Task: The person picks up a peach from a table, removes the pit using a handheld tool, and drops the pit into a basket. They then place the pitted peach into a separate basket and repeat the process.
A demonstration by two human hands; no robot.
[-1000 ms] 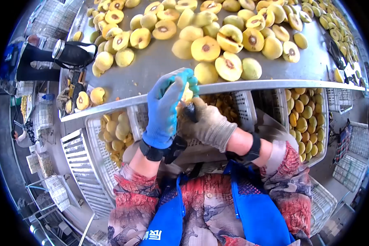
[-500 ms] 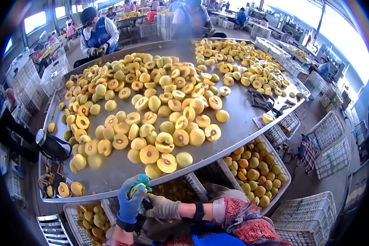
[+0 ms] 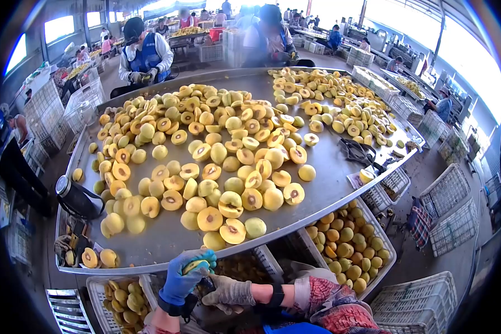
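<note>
My left hand (image 3: pixel 188 278), in a blue glove, is closed around a yellow peach (image 3: pixel 193 266), of which only a strip shows between the fingers. My right hand (image 3: pixel 228 291), in a greyish knit glove, is just beside it, its fingers wrapped round a dark tool (image 3: pixel 206 285); the tool's working end is hidden, so its kind does not show. Both hands are in front of the near edge of a metal table (image 3: pixel 311 206). Many yellow peaches lie on it, several of them halves with the reddish centre showing, such as the peach half (image 3: pixel 232 231) near the edge.
A crate of whole peaches (image 3: pixel 348 247) stands below at the right, and a crate of peach pieces (image 3: pixel 122 303) at the lower left. A black flask (image 3: pixel 79 197) is on the table's left end. Across the table sits a co-worker (image 3: pixel 146 55); stacked white crates (image 3: pixel 414 303) stand lower right.
The view has tilted up, so the table appears lower. Both hands stay close together at the table's front edge, with the peach still in the left and the dark tool in the right.
</note>
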